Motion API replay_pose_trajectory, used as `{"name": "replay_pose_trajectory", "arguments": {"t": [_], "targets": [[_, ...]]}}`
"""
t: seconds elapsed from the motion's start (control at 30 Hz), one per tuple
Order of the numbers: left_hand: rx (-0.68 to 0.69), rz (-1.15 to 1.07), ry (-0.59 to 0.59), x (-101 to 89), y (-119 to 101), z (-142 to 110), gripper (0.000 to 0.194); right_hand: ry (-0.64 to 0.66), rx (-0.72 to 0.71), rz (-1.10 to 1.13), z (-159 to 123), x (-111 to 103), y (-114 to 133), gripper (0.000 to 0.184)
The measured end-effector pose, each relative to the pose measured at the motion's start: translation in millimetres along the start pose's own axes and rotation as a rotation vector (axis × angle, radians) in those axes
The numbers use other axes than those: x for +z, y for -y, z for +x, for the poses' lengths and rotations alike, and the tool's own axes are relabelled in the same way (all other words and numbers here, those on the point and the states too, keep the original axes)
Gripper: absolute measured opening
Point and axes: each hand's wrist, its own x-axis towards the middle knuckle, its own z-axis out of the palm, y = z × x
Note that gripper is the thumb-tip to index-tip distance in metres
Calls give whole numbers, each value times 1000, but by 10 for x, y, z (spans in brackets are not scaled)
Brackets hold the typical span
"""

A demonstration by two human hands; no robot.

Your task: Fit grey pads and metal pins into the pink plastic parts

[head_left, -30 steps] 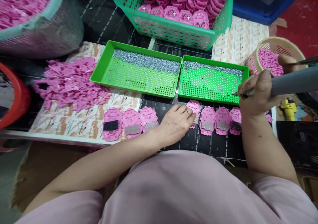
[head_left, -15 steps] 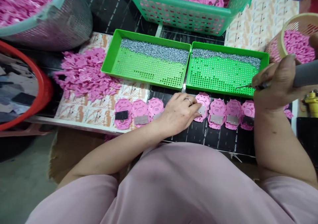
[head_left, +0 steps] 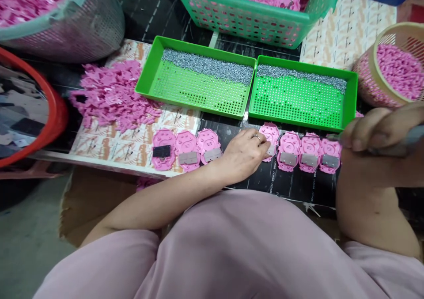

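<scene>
My left hand, a ring on one finger, lies over the row with its fingers closed at the left edge of a pink plastic housing. A grey plate sits on that housing, partly under the fingertips. At the right, my right hand is wrapped around a grey powered screwdriver, blurred by motion. Its tip end points left, near the top of the rightmost pink housing. Between the hands stand two more housings with grey plates. Three others, one with a black plate, lie left of my left hand.
Two green trays of small silvery screws stand behind the row. Loose pink parts are heaped at the left. Around them are a red-rimmed tub, a pale basket, a green crate and a cream basket.
My right hand has come down and nearer with the screwdriver, its tip leaving the right green tray for the right end of the row. My left hand has hardly moved.
</scene>
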Motion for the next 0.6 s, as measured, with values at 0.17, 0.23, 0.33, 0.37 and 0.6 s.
{"name": "replay_pose_trajectory", "arguments": {"t": [0.17,0.23,0.33,0.37,0.6], "targets": [[-1,-16,8,9,-4,-20,18,78,86,-27,-257,380,-76,45],[-2,-29,16,13,-2,-25,18,47,127,-29,-305,450,-135,44],[-4,-56,25,12,7,-29,17,38,115,-17,-335,479,-195,41],[-4,-62,24,9,10,-30,17,39,102,-5,-337,481,-204,39],[-8,-109,52,-23,18,-22,17,150,105,2,-301,504,-172,39]]}}
